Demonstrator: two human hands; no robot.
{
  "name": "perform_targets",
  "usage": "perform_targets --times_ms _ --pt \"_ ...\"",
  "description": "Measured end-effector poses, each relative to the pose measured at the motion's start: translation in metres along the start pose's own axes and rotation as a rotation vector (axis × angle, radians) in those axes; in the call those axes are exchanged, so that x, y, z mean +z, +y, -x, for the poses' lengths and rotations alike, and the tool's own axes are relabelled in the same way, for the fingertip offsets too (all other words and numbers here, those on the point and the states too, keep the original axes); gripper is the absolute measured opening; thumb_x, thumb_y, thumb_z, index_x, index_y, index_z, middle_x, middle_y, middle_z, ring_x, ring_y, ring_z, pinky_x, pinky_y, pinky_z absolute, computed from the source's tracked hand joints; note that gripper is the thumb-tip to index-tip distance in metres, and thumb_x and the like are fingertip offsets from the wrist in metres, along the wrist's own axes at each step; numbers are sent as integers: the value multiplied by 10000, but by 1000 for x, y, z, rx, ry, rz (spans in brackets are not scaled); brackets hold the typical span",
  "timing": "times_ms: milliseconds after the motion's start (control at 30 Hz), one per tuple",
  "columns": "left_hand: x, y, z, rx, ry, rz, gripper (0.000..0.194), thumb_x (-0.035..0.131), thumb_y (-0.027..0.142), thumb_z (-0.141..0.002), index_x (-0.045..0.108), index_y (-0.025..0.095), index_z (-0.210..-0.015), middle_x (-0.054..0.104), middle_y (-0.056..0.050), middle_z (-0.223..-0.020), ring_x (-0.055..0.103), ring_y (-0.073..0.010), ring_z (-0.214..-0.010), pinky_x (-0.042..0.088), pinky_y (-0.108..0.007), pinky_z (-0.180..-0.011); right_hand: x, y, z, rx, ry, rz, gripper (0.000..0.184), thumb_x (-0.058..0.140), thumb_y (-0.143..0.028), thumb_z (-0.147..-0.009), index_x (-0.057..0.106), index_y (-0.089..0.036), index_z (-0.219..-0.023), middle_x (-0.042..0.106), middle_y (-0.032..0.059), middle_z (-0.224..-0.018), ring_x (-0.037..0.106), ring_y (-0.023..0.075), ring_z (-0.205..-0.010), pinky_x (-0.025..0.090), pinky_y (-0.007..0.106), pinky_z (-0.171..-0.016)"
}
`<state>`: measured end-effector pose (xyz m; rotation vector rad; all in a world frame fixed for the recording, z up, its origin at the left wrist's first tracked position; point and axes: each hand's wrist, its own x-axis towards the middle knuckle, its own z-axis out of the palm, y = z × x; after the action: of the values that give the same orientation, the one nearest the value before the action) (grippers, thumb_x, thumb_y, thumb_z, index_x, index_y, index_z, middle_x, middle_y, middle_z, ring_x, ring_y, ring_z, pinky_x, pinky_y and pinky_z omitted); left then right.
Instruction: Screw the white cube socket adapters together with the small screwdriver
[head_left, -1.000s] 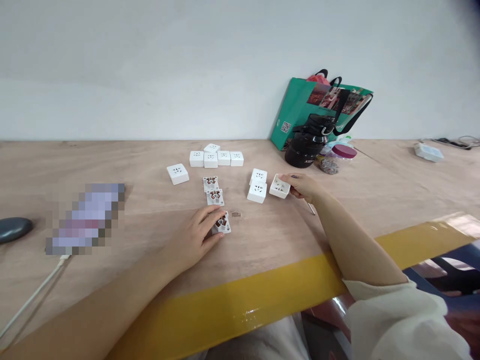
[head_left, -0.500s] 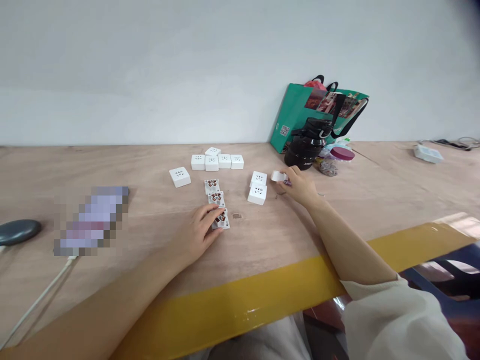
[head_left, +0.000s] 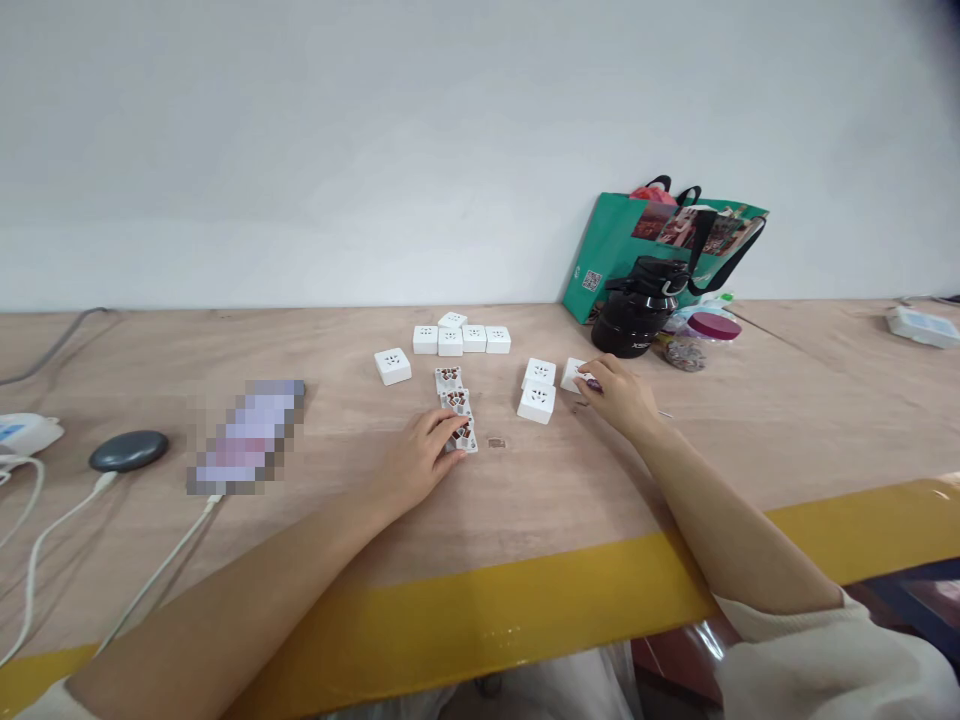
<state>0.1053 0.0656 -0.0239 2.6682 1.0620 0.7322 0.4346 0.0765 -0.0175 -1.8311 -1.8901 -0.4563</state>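
My left hand (head_left: 424, 455) rests on the table with its fingers curled over the nearest opened socket base (head_left: 466, 437), partly covering it. Two more opened socket bases, the middle one (head_left: 455, 402) and the far one (head_left: 448, 378), continue the row and show copper-coloured contacts. On the right, my right hand (head_left: 622, 398) grips the edge of a white socket (head_left: 576, 375) lying face up. A purple handle (head_left: 593, 384) shows under those fingers and a thin metal shaft (head_left: 664, 414) beyond the wrist, apparently a screwdriver. Two white sockets (head_left: 537, 402) touch each other between my hands.
Several white sockets (head_left: 450, 341) stand grouped at the back, with a single socket (head_left: 393, 366) left of them. A black flask (head_left: 634, 315), a green bag (head_left: 600, 245) and a purple-lidded jar (head_left: 712, 326) stand back right. A phone (head_left: 247, 435) and cables lie left.
The view has swung left, so the table things appear further right. My right hand has lowered the tilted white piece, which now lies face up. My left hand stays on the same base.
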Motion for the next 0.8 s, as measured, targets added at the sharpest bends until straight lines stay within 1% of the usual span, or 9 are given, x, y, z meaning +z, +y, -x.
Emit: perform_targets --times_ms 167,300,367,467,533,600,700,733,800 --pt "-1 -4 -3 -10 -16 -21 340 491 292 -910 499 208 -1239 536 -101 -1211 520 -247 -1126 458 -425 -955 -4 -8 1 -9 169 -64 224 479 -342 -879 636 -193 -825 642 54 -878 588 166 -714 330 261 -514" --pt "-7 -12 -11 -2 41 -80 461 462 453 -906 451 205 -1294 507 -108 -1293 480 -253 -1195 416 -425 -1006 -14 -18 0 -75 329 -137 219 468 -329 -889 619 -190 -813 633 58 -791 582 175 -721 392 271 -584" --pt "-13 -26 -20 -78 118 -162 509 421 479 -913 422 186 -1329 473 -118 -1348 424 -265 -1258 358 -436 -1056 -20 -25 1 -131 393 -213 216 451 -315 -897 596 -188 -800 622 58 -756 571 169 -702 420 282 -634" --pt "-26 -59 -35 -377 183 -342 512 413 449 -912 448 146 -1322 350 -155 -1451 323 -333 -1328 312 -493 -1067 -29 -34 4 -152 458 -339 231 435 -321 -907 557 -200 -753 594 32 -681 539 148 -623 420 278 -617" --pt "-36 -79 -41 -503 69 -369 499 447 433 -894 447 178 -1323 319 -144 -1476 297 -352 -1345 318 -524 -1049 -33 -38 7 -106 468 -429 246 441 -350 -904 544 -208 -733 575 9 -637 525 137 -577 407 273 -583" --pt "-45 -89 -40 -502 -23 -333 455 463 378 -889 476 156 -1286 350 -156 -1456 316 -344 -1339 322 -513 -1047 -36 -41 9 -34 449 -541 256 451 -381 -897 542 -211 -728 560 -6 -614 512 130 -545 396 272 -556" --pt "-55 -81 -22 -443 -49 -293 380 468 349 -886 541 116 -1177 462 -184 -1351 398 -344 -1280 355 -497 -1022 -41 -50 10 76 463 -701 257 487 -402 -873 536 -211 -708 533 -13 -610 488 126 -546 388 273 -549" --pt "-56 -71 -12 -427 -67 -273 356 487 347 -875 550 126 -1146 536 -166 -1263 478 -325 -1206 398 -475 -987 -44 -56 10 111 468 -759 245 513 -400 -857 537 -210 -704 521 -16 -611 479 124 -550 385 271 -548" --pt "-53 -45 8 -390 -53 -162 356 556 399 -828 563 162 -1093 579 -134 -1161 564 -309 -1074 465 -456 -902 -51 -70 10 188 421 -949 219 567 -392 -819 532 -211 -702 496 -31 -603 446 108 -518 369 259 -514"
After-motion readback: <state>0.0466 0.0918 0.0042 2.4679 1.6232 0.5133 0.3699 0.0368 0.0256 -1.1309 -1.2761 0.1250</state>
